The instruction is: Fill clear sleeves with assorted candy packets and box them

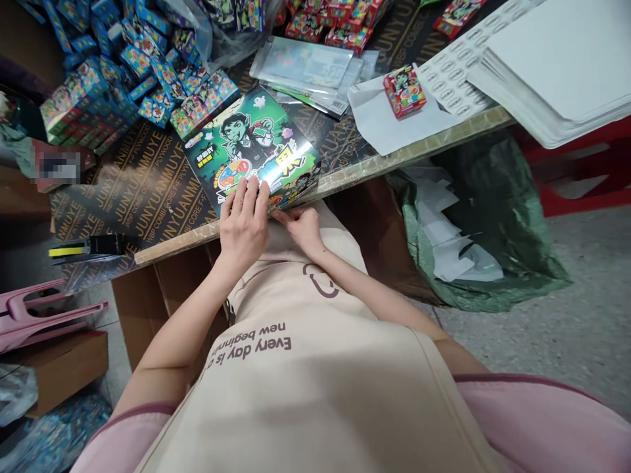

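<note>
A green and black cardboard display box (236,148), printed with a cartoon vampire, lies at the table's front edge, turned at an angle. My left hand (245,220) rests its fingers over the near part of the box's top; the thumb is hidden below the edge. Close by on the right, my right hand (302,226) has curled fingers, with the thumb against the lower front edge of the same box. What lies inside its curled fingers is hidden.
Small blue boxes (138,59) pile up at the back left, red ones (335,26) at the back. Clear plastic sleeves (305,66) lie behind the display box. Right of them, one red box (404,92) sits on paper. A green sack (493,289) with paper scraps stands below the table.
</note>
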Action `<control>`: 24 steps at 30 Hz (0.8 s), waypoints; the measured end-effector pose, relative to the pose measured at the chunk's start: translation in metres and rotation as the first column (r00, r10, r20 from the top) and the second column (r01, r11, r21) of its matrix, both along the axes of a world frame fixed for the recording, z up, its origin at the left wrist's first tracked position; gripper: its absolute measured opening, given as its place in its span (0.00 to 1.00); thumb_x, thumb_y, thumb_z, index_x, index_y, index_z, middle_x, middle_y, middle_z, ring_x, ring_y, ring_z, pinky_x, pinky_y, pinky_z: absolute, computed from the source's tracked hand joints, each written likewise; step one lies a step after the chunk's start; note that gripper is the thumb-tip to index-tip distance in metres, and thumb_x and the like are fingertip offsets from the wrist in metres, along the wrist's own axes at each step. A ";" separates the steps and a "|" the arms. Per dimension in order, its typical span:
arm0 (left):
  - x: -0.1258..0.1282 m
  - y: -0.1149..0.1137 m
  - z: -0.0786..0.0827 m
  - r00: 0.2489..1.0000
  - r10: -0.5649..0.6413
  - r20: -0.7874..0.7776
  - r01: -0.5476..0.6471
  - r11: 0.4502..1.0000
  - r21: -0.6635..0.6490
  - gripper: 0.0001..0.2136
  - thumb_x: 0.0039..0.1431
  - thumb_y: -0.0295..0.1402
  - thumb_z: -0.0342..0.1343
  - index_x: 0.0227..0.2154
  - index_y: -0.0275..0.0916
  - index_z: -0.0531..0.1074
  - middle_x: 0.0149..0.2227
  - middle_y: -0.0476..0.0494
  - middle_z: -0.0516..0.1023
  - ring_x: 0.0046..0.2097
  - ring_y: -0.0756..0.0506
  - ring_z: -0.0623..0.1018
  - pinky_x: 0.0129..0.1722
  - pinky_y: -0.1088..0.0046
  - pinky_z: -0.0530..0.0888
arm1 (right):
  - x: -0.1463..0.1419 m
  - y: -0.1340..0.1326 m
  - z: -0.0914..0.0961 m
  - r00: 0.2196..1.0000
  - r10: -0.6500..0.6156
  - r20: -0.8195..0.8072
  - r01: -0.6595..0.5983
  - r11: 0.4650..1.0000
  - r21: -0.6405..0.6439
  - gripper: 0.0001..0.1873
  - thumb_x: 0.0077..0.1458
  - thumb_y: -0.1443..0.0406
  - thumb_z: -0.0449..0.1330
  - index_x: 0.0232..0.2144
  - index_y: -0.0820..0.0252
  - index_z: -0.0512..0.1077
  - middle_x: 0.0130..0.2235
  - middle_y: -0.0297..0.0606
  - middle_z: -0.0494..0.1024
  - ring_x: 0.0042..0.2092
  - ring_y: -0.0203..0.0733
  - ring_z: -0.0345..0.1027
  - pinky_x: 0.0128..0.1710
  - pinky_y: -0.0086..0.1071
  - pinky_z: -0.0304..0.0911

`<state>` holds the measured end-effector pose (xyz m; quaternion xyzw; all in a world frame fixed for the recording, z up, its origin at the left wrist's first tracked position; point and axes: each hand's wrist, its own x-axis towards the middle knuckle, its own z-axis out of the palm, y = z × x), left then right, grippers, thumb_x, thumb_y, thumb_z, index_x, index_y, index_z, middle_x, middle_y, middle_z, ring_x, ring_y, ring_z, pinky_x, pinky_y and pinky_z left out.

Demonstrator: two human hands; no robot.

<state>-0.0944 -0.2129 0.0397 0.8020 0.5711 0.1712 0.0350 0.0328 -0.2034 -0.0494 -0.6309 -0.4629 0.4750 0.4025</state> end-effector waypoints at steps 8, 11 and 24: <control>0.021 0.000 -0.030 0.970 0.211 0.118 -0.216 0.976 0.031 0.27 0.60 0.48 0.51 0.59 0.38 0.64 0.62 0.31 0.65 0.66 0.32 0.59 0.64 0.49 0.49 | 0.039 -0.016 -0.015 0.962 0.247 0.114 -0.244 0.969 -0.039 0.35 0.47 0.44 0.60 0.08 0.57 0.49 0.14 0.27 0.45 0.22 0.30 0.40 0.25 0.32 0.41; 0.024 0.005 -0.040 0.945 0.251 0.210 -0.257 0.966 0.000 0.24 0.63 0.48 0.48 0.57 0.42 0.67 0.60 0.33 0.68 0.65 0.33 0.62 0.63 0.50 0.51 | 0.065 -0.016 0.002 0.952 0.283 0.118 -0.286 0.958 0.005 0.33 0.49 0.45 0.60 0.09 0.58 0.51 0.15 0.27 0.47 0.22 0.29 0.41 0.25 0.32 0.41; -0.070 0.018 0.023 0.730 0.325 0.602 -0.416 0.909 0.013 0.22 0.62 0.52 0.48 0.47 0.41 0.73 0.48 0.44 0.77 0.51 0.45 0.74 0.61 0.58 0.63 | 0.081 0.151 0.042 0.975 0.211 -0.071 -0.194 0.962 0.191 0.35 0.63 0.44 0.38 0.55 0.64 0.67 0.41 0.47 0.77 0.33 0.34 0.71 0.29 0.27 0.63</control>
